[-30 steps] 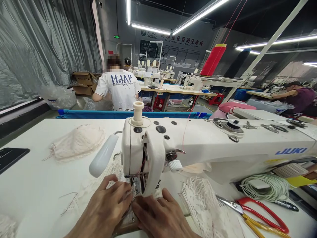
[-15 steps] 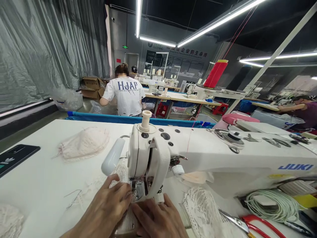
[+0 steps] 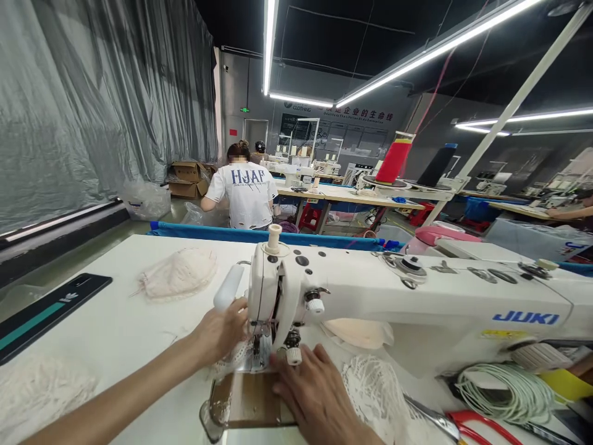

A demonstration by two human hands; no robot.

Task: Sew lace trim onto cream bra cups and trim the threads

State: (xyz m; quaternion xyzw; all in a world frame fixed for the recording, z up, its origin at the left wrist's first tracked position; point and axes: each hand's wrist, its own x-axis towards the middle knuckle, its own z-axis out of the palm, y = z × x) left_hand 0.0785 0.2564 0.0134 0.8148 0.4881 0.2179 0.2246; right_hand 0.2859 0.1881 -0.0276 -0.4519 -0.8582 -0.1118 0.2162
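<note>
A white JUKI sewing machine (image 3: 407,284) stands before me, its needle and presser foot (image 3: 257,346) over a metal plate. My left hand (image 3: 227,334) is at the left rear of the machine head, fingers curled together and partly hidden behind it. White lace (image 3: 231,361) shows just under that hand, beside the presser foot; the fingers appear closed on it. My right hand (image 3: 317,389) rests right of the presser foot with fingers stretched forward, over the brown plate (image 3: 252,402). Right of it lies a bundle of white lace (image 3: 375,395).
Red-handled scissors (image 3: 477,423) and a coil of pale green cord (image 3: 509,389) lie at right. On the left are a cream lace piece (image 3: 178,272), more lace (image 3: 41,395) and a dark long box (image 3: 55,312). A person in a white shirt (image 3: 245,194) sits ahead.
My left hand has moved forward from beside the presser foot to behind the machine head. The right hand has shifted right, and the brown plate in front is uncovered. The view has tilted up.
</note>
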